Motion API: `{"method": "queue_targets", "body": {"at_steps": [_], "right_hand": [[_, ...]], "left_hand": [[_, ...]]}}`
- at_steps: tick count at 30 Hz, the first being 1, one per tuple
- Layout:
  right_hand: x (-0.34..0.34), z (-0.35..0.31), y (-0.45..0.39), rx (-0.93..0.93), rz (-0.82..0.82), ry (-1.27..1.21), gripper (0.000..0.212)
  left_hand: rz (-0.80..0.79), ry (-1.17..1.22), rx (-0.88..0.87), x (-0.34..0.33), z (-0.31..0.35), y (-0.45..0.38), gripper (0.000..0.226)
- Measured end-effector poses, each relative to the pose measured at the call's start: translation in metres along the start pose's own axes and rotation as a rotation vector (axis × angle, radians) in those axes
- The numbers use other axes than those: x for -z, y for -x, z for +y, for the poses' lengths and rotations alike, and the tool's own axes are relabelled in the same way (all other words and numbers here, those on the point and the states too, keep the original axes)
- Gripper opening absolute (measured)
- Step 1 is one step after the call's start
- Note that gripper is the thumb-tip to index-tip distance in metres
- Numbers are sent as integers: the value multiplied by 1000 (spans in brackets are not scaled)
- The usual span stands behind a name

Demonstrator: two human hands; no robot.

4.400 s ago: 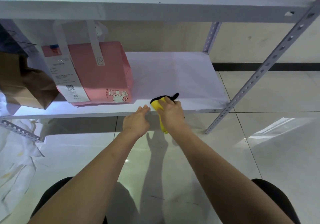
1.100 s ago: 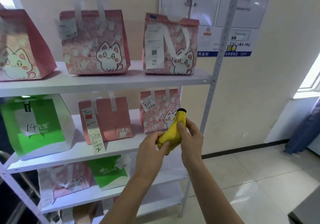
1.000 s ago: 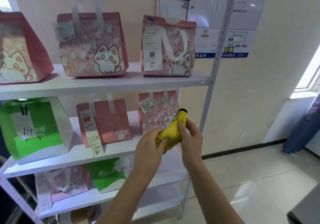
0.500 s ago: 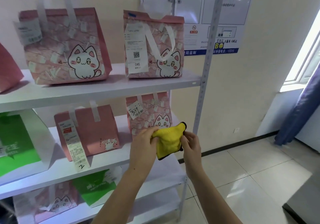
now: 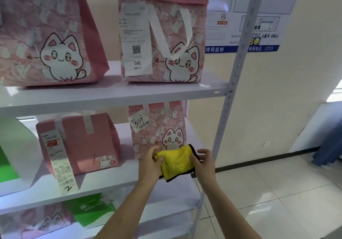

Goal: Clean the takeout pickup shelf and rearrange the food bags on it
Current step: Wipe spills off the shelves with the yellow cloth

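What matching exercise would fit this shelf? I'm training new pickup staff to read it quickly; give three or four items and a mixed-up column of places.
Items:
1. bag tagged 046
2. plain pink bag
3. yellow cloth
4. green bag

Places:
A. held between the left hand and right hand
B. lowest shelf in view
C. top shelf, right side
D. middle shelf, left of the bag marked 321

Pairs: 1-C, 2-D, 3-A, 4-B
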State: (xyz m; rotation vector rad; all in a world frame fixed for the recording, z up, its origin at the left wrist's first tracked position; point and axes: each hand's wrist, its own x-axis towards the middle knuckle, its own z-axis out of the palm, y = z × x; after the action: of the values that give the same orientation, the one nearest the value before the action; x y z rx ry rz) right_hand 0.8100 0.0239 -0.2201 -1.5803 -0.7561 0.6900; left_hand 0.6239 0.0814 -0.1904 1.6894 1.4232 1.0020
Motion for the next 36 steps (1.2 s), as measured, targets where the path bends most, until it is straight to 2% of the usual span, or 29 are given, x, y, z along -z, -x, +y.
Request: {"method": "queue_targets", "body": {"at_steps": [5,9,14,19,24,29,32,36], "right_hand": [[-3,16,-27,-15,-23,114,19],[-6,24,-39,43,-42,205,13],[-11,31,-47,72,-48,303,11],[-14,38,-52,112,-51,430,16],[-15,41,-52,253,-47,606,24],[-22,37,-46,437,-135,654,29],[-25,46,-44,458,-202,710,25],[-26,55,-43,458,-200,729,22]], "left_hand": [[46,-20,134,-27,-19,-14,40],[74,-109,144,-45,-25,-21,36],[67,-166,85,-58,-27,-23,27],[-19,-294,15,-61,-31,-18,21],[3,-423,-83,-61,-32,-13,25],[-114,-608,-105,-61,-24,-5,26],[-164,-647,-103,-60,-25,-3,29],[-230,-659,-74,-53,-26,-2,30]]}}
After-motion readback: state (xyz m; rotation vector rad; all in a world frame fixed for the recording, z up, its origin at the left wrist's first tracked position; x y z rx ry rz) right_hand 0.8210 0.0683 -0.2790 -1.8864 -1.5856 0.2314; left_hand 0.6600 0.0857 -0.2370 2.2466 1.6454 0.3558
